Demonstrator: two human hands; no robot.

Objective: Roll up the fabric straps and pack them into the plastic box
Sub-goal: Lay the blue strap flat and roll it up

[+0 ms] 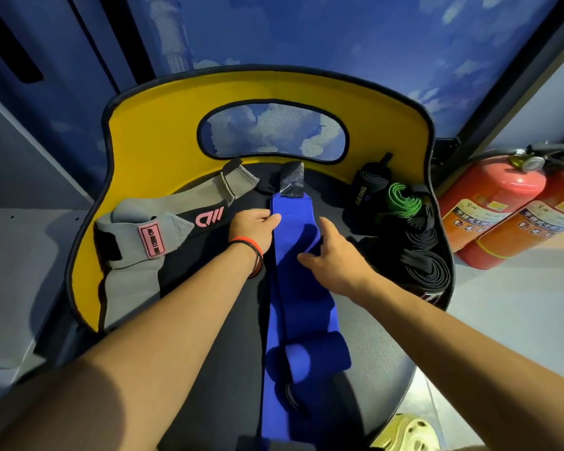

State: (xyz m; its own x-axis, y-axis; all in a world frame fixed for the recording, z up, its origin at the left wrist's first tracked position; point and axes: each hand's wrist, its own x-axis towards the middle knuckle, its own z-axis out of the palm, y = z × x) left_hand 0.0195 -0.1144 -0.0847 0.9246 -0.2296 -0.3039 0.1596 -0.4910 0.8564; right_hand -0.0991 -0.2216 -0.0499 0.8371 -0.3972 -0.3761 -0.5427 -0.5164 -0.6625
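Blue strap point(293, 255) lies stretched along the black seat point(215, 320), not yet rolled. Your left hand point(253, 227) pinches its left edge and your right hand point(334, 252) grips the right edge. Next, probably, begin a tight roll from the far end, beside the finished rolls point(417, 242).

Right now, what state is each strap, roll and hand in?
Blue strap: unrolled, laid flat along the seat, near end bunched.
Gray belt: unrolled, draped at left.
Black rolls: rolled up, at right.
Green strap: rolled up.
Left hand: holds the blue strap's left edge.
Right hand: holds its right edge.
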